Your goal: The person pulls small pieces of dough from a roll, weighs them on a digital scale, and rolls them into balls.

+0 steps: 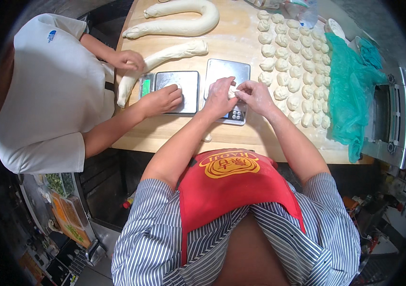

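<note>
My left hand [219, 95] and my right hand [257, 96] meet over the nearer kitchen scale. Between my fingers is a small piece of dough [232, 92], gripped from both sides and partly covered by them. The scale's metal plate [228, 69] shows behind my hands, with its buttons [238, 114] at the front. Rows of dough balls [295, 72] lie to the right of my right hand on the floured wooden table [237, 25]. A small scrap of dough [207, 137] sits by the table's front edge, under my left forearm.
At left, a co-worker's hand [162, 99] covers dough on a second scale [188, 77]; their other hand [128, 60] is at a dough rope [174, 52]. A thicker U-shaped rope [203, 21] lies behind. Green plastic sheeting [349, 93] and a metal appliance [391, 114] border the right side.
</note>
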A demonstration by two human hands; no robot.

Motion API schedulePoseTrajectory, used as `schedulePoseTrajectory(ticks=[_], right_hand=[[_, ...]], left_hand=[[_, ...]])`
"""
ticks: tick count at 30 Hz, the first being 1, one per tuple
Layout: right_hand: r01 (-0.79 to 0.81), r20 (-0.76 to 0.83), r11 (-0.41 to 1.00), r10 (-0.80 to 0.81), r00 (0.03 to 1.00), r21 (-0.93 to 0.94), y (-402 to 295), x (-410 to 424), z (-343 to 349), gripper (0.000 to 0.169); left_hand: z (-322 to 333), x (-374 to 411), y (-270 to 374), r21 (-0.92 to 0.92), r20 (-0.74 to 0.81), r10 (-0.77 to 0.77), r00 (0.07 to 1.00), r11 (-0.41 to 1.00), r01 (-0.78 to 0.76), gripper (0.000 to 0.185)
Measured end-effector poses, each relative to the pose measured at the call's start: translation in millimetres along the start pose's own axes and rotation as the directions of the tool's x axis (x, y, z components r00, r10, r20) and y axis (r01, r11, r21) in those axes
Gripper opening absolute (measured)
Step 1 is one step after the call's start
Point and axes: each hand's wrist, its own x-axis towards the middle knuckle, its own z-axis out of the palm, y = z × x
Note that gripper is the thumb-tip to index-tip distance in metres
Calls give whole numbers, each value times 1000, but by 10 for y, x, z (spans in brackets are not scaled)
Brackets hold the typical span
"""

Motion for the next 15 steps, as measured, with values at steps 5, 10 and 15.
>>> schedulePoseTrajectory(ticks=[5,10,15], right_hand=[[134,-81,986,-142,986,-100,12,-24,28,22],[-267,435,936,148,888,227,-241,43,-292,18],[-224,303,527,-67,950,820,-350,-3,-463,21]], left_hand=[[46,-22,-17,216,-33,104,994,972,-95,55],[151,-25,-151,288,57,118,991,949,-129,64],[-110,93,160,140,165,-64,984,989,41,84]])
